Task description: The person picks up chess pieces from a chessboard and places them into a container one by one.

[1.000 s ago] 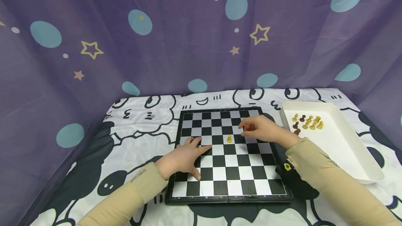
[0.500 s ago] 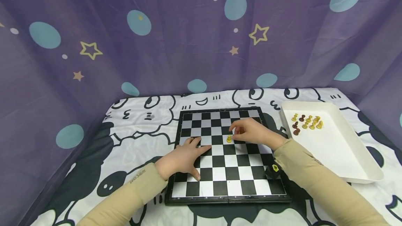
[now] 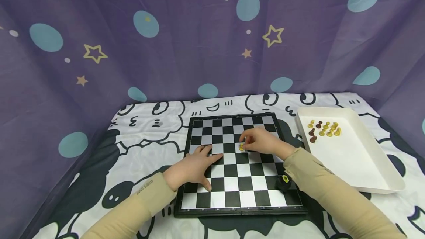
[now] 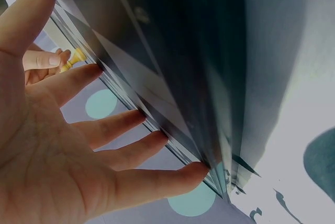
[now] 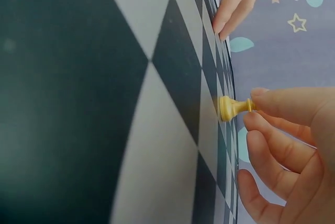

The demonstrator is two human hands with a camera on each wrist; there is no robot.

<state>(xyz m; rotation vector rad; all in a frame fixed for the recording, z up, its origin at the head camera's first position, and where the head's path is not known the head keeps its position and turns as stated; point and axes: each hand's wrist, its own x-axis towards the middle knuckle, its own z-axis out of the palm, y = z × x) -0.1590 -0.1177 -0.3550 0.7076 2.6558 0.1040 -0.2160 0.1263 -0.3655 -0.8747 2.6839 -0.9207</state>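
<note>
A yellow chess pawn (image 5: 234, 108) stands upright on a pale square near the middle of the black-and-white chessboard (image 3: 246, 197). My right hand (image 3: 262, 141) pinches the pawn's head between thumb and index finger; its other fingers are bent beside the pawn. On the left side of the board my left hand (image 3: 194, 168) rests with its fingers spread and its fingertips on the squares. From the left wrist view, the palm (image 4: 52, 140) faces the camera and holds nothing. The pawn (image 4: 76, 56) shows behind the left index finger there.
Right of the board stands a white tray (image 3: 362, 165) with several yellow chess pieces (image 3: 330, 128) and a few dark brown ones (image 3: 313, 139) at its far left. A patterned cloth (image 3: 159, 121) covers the table, and a purple curtain (image 3: 186, 58) hangs behind.
My right hand has moved left from the board's right side to the pawn and now pinches its top. The left hand has stayed in place.
</note>
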